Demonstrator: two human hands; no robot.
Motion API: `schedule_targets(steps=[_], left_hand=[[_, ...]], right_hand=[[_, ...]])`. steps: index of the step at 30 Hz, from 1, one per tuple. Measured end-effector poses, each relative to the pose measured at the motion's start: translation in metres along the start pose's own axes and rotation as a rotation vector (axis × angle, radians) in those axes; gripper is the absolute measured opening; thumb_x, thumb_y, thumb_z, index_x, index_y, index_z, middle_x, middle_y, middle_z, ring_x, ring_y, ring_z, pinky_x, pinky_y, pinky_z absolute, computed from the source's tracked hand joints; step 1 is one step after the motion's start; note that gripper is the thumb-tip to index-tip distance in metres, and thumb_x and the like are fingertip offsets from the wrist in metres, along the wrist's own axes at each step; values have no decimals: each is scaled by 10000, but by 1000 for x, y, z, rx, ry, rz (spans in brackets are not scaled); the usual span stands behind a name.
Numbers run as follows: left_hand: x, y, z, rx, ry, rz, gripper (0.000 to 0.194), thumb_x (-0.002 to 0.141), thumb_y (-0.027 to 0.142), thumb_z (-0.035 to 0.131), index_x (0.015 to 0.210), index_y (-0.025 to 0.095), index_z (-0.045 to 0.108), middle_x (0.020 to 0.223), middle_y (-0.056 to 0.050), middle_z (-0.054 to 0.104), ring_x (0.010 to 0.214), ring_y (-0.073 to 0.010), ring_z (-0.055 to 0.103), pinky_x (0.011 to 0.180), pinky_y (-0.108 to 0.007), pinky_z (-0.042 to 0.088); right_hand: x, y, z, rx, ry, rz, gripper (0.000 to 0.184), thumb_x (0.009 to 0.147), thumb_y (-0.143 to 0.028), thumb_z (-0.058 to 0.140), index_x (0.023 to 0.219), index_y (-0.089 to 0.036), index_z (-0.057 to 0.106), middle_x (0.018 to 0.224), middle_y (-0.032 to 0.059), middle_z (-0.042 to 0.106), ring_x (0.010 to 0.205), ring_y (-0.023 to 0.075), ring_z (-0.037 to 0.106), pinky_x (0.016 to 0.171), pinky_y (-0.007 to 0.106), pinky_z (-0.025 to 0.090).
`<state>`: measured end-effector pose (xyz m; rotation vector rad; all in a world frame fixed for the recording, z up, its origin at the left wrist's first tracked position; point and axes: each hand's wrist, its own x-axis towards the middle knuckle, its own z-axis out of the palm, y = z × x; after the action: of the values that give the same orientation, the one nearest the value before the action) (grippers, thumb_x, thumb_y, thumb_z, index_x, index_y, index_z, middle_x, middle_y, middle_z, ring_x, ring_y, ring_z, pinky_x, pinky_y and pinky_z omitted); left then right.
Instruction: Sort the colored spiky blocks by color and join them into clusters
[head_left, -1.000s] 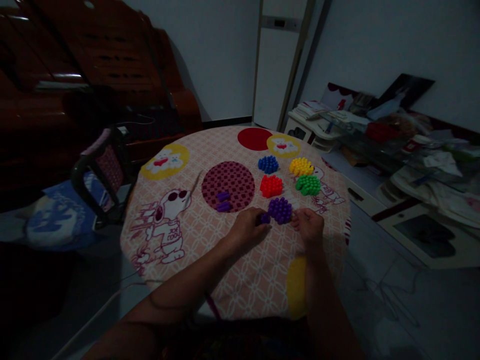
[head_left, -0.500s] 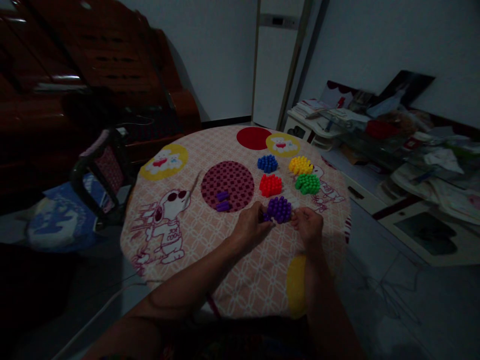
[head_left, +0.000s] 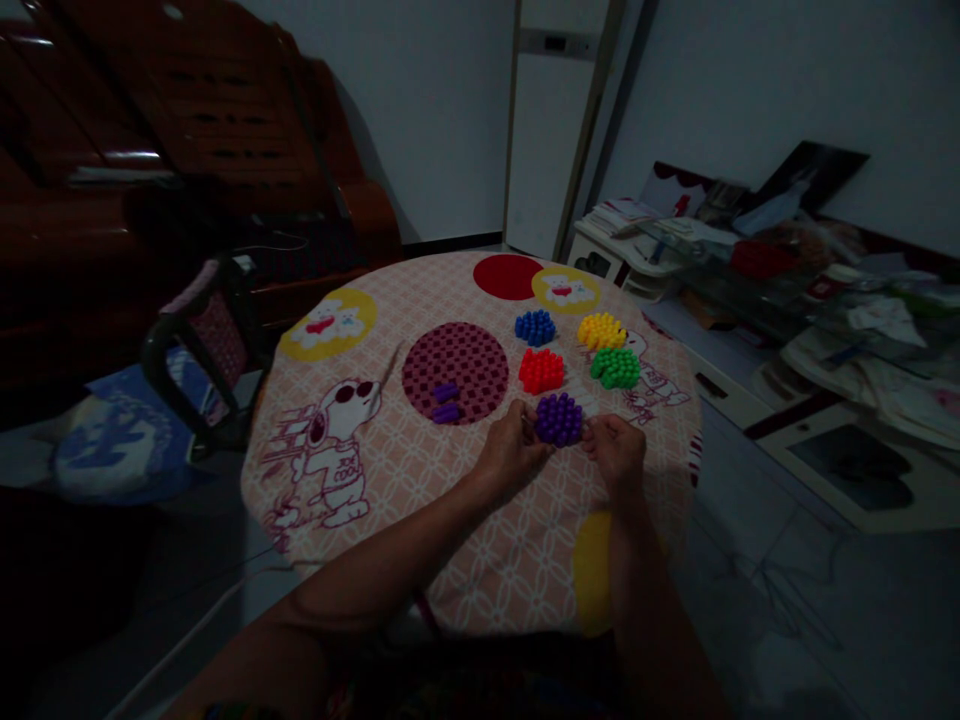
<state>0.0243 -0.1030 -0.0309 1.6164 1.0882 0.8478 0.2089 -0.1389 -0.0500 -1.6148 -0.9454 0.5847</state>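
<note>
My left hand (head_left: pixel 514 447) and right hand (head_left: pixel 618 452), both curled in narrow, flank a knobby purple cluster (head_left: pixel 559 419) on the patterned tablecloth (head_left: pixel 409 465) (whether gripped or merely touched, I cannot tell). A red cluster (head_left: pixel 541 371) sits just beyond; two purple pieces (head_left: pixel 445 413) lie left on a checkered circle (head_left: pixel 457 350).

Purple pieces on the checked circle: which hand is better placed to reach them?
Probably the left hand: it is nearer the purple pieces, at the side of the purple cluster facing them. The right hand is at the cluster's opposite side, farther away.
</note>
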Motion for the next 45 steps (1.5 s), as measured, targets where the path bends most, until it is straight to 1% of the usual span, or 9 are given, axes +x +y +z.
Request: schedule_targets(steps=[7, 11, 14, 17, 22, 27, 34, 38, 45], left_hand=[[3, 6, -9, 15, 42, 29, 310, 707, 166, 680, 965, 206, 514, 688, 55, 601, 598, -113, 562, 543, -205, 375], [23, 12, -56, 353, 192, 78, 130, 767, 178, 646, 892, 179, 612, 800, -19, 673, 726, -163, 629, 674, -267, 473], [38, 9, -97, 672, 335, 95, 271, 830, 226, 630, 1094, 185, 676, 1141, -100, 698, 1017, -244, 655, 862, -344, 502], [48, 0, -121, 899, 287, -27, 311, 844, 335, 660, 1127, 218, 712, 1247, -112, 671, 1102, -292, 638, 869, -362, 509], [58, -14, -133, 991, 178, -112, 246, 852, 344, 661, 1032, 204, 751, 1121, -112, 726, 1053, -287, 653, 855, -353, 504], [61, -12, -125, 708, 227, 78, 253, 803, 332, 717, 1005, 185, 759, 994, -89, 747, 898, -234, 661, 826, -337, 499], [50, -2, -61, 62, -5, 174, 309, 687, 277, 769, 979, 176, 769, 795, -13, 690, 681, -136, 591, 635, -240, 448], [48, -5, -39, 9, -32, 166, 301, 697, 263, 756, 983, 171, 772, 750, -5, 653, 670, -132, 560, 612, -233, 419], [53, -9, -43, 87, -107, 284, 366, 670, 244, 801, 1029, 181, 768, 868, -29, 695, 779, -154, 602, 731, -266, 454]], right_hand=[[-1, -2, 0, 11, -4, 29, 363, 802, -535, 631, 739, -177, 645, 616, 10, 651, 498, 143, 594, 449, 233, 454], [-1, 0, -2, 18, -15, 15, 383, 798, -557, 622, 751, -178, 647, 610, 7, 646, 494, 138, 589, 446, 235, 460], [-1, 0, -2, 23, -20, 16, 382, 799, -557, 623, 765, -178, 651, 616, 8, 652, 503, 139, 593, 448, 234, 462], [0, -1, -1, 34, -13, 39, 360, 793, -536, 630, 759, -178, 652, 609, 4, 646, 496, 139, 590, 443, 233, 454], [1, 1, -1, 12, -17, 26, 339, 805, -508, 613, 774, -174, 657, 621, 10, 655, 504, 143, 596, 455, 235, 455], [1, 1, -2, 7, -23, 39, 342, 811, -508, 609, 782, -170, 655, 627, 10, 653, 505, 139, 593, 457, 231, 451], [-2, -4, -1, 14, -20, 28, 395, 794, -567, 625, 734, -177, 641, 612, 14, 647, 504, 142, 585, 447, 234, 444], [-1, -1, -1, 11, -18, 19, 386, 794, -557, 630, 736, -175, 641, 606, 7, 641, 499, 139, 583, 449, 235, 445], [-2, -1, -1, 23, -13, 7, 366, 800, -536, 632, 746, -175, 648, 607, 7, 646, 504, 141, 591, 450, 231, 443]])
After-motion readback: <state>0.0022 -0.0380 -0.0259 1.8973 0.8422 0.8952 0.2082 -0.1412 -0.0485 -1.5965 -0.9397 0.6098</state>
